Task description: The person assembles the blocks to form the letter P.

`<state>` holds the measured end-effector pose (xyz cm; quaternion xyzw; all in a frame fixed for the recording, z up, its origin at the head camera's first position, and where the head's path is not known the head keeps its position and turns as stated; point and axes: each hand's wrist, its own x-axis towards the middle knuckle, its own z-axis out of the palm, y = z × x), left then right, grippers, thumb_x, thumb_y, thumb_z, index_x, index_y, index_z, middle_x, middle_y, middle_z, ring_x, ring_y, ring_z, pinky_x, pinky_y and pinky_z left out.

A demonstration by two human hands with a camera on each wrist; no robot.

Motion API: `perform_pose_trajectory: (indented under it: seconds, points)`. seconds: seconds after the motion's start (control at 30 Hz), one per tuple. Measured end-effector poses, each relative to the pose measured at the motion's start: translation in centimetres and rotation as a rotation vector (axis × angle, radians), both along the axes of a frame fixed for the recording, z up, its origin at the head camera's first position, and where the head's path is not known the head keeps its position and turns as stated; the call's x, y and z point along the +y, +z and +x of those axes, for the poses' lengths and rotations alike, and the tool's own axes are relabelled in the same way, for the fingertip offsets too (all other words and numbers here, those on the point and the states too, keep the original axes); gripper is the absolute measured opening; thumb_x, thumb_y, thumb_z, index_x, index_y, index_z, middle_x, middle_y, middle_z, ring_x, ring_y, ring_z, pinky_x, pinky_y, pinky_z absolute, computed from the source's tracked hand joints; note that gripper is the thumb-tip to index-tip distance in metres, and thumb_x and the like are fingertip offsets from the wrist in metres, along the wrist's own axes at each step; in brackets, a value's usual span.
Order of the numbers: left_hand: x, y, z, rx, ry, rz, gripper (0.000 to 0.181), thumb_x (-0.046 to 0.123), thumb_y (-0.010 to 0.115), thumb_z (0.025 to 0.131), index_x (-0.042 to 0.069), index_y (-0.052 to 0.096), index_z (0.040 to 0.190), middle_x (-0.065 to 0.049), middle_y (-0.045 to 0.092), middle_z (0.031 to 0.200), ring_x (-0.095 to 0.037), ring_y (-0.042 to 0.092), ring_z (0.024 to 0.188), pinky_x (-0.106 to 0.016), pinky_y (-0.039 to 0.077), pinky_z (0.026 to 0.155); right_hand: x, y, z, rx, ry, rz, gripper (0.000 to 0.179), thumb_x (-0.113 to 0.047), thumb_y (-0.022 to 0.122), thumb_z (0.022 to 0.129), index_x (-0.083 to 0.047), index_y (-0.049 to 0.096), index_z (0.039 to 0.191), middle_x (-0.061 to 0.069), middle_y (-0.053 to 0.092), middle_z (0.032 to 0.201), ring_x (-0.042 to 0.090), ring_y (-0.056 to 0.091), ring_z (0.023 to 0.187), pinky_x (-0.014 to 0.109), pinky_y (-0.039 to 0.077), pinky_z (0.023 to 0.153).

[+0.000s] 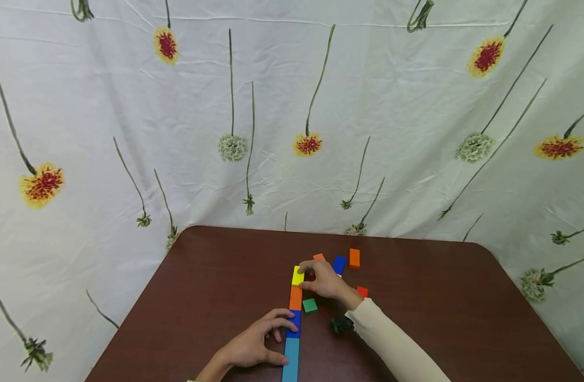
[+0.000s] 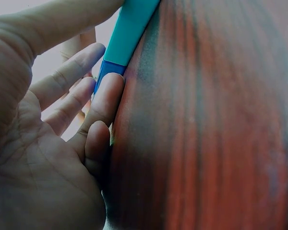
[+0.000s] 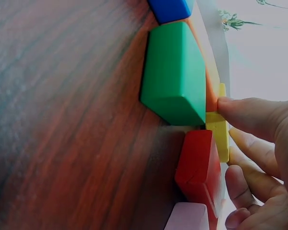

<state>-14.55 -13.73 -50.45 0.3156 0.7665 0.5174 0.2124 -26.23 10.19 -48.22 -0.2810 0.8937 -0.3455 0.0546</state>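
Note:
A straight row of wooden blocks runs away from me: a light blue block (image 1: 290,363) nearest, then a blue block (image 1: 294,324), an orange block (image 1: 295,298) and a yellow block (image 1: 298,276) at the far end. My right hand (image 1: 326,278) pinches the yellow block by its two ends, thumb on the near end where it meets the orange one. My left hand (image 1: 254,339) lies along the row's left side, fingers loosely extended. Its fingertips touch the blue block and its thumb reaches the side of the light blue one.
Right of the row sits a green block (image 1: 309,305). Loose blocks lie around and beyond my right hand: a red block (image 1: 362,291), a second orange block (image 1: 354,258) and another blue block (image 1: 338,263). A pink block (image 3: 187,218) shows in the right wrist view. Behind the brown table (image 1: 234,265) hangs a flowered cloth (image 1: 273,106).

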Motion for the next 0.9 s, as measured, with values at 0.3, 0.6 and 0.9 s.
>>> perform_pose_trajectory:
  seconds: [0.3,0.6,0.9]
  points:
    - [-0.06,0.10,0.09,0.010,0.003,0.003,0.042,0.022,0.077,0.089,0.013,0.064,0.127,-0.016,0.036,0.153,-0.013,0.052,0.094,-0.026,0.039,0.076,-0.01,-0.22,0.00,-0.012,0.001,-0.023,0.027,-0.013,0.072,0.092,-0.001,0.070,0.117,0.018,0.061,0.137,0.037,0.060,0.120,0.050,0.049,0.099]
    - [-0.08,-0.02,0.02,0.009,-0.003,0.001,0.042,0.021,0.077,0.089,0.013,0.064,0.127,-0.016,0.036,0.153,-0.013,0.052,0.094,-0.025,0.039,0.076,0.05,-0.53,-0.08,0.005,0.009,-0.025,0.024,-0.011,0.070,0.094,-0.002,0.069,0.115,0.017,0.061,0.136,0.037,0.058,0.122,0.053,0.046,0.101]
    - [-0.19,-0.12,-0.16,-0.002,0.006,-0.016,0.041,0.022,0.077,0.089,0.015,0.064,0.127,-0.013,0.036,0.154,-0.011,0.052,0.094,-0.026,0.039,0.077,0.09,-0.47,-0.08,0.016,0.020,-0.006,0.024,-0.011,0.071,0.093,-0.002,0.069,0.116,0.017,0.062,0.135,0.036,0.059,0.121,0.052,0.047,0.102]
